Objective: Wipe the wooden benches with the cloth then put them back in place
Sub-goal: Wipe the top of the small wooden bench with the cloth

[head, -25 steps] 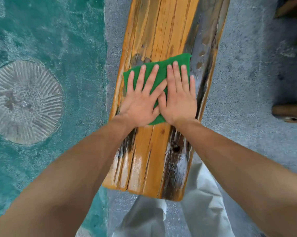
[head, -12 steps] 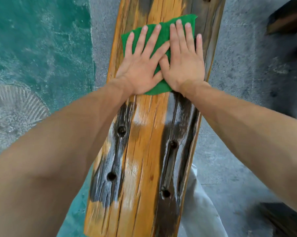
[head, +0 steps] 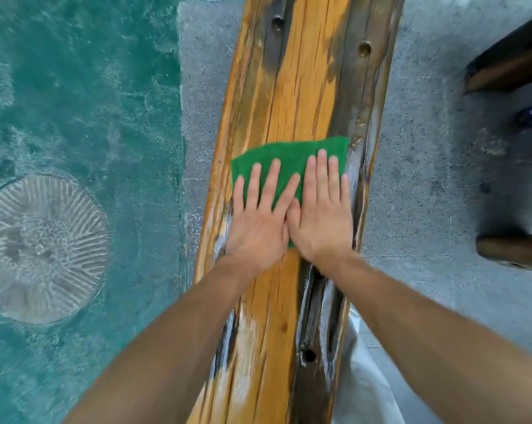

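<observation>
A: Where is the cloth found?

B: It is laid flat across the worktop, pressed down by 2 hands set side by side.

A: How is each grip held?

B: The left hand and right hand are spread flat, fingers straight; nothing is pinched. Wet streaks are seen on the wood.
</observation>
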Motion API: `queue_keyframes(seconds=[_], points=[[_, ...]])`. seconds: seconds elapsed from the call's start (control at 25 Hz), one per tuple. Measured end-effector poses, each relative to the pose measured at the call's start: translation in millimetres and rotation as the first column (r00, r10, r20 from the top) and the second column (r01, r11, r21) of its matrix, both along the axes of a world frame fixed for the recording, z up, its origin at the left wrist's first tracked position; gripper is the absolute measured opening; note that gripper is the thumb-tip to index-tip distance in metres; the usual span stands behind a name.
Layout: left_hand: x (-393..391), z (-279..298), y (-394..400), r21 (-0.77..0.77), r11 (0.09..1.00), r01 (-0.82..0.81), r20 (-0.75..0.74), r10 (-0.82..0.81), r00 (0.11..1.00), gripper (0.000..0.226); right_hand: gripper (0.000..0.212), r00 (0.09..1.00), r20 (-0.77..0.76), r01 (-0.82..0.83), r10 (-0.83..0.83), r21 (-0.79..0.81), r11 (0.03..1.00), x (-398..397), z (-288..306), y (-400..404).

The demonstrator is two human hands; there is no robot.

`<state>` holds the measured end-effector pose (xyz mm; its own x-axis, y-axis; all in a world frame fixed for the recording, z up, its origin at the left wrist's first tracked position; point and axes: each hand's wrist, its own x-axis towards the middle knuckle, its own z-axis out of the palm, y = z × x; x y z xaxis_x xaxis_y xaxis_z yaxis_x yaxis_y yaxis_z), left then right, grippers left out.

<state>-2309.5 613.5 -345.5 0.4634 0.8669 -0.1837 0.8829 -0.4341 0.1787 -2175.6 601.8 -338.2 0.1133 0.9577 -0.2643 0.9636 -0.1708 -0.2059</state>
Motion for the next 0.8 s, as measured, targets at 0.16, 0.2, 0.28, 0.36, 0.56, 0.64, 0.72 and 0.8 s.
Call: queue_keyframes(seconds=[0.16, 0.2, 0.28, 0.36, 0.56, 0.64, 0.72, 0.8], points=[[-42, -3, -83, -0.022, 0.999, 0.033, 0.003, -0.033, 0.999, 0.067, 0.068, 1.0, 0.0, 0.002, -0.002, -0.024, 1.0, -38, -3, -87], [-51, -4, -102, -0.028, 0.999, 0.037, -0.007, -0.038, 0.999, 0.07, 0.068, 1.0, -0.002, -0.01, 0.01, -0.022, 1.0, -46, -4, -105], [-65, -5, -130, -0.057, 0.997, 0.046, -0.024, -0.047, 0.999, 0.076, 0.069, 0.998, -0.014, -0.067, 0.066, -0.026, 0.997, -55, -6, -133], [-69, -4, -139, -0.066, 0.997, 0.05, -0.061, -0.054, 0.997, 0.08, 0.069, 0.991, -0.013, -0.132, 0.132, -0.02, 0.991, -55, -7, -140], [-40, -4, -73, -0.063, 0.995, 0.076, -0.074, -0.08, 0.994, 0.078, 0.07, 0.993, -0.018, -0.115, 0.115, 0.002, 0.993, -22, -9, -77], [-15, -4, -21, -0.06, 0.989, 0.137, -0.067, -0.141, 0.988, 0.076, 0.071, 0.999, -0.021, -0.038, 0.038, 0.0, 0.999, 0, -9, -36], [15, -3, 27, -0.036, 0.983, 0.182, -0.078, -0.184, 0.98, 0.075, 0.071, 1.0, -0.001, 0.018, -0.018, 0.015, 1.0, 30, -10, 4], [49, -6, 69, -0.008, 0.979, 0.201, -0.098, -0.201, 0.975, 0.073, 0.072, 1.0, -0.002, 0.031, -0.031, 0.01, 0.999, 67, -11, 44]])
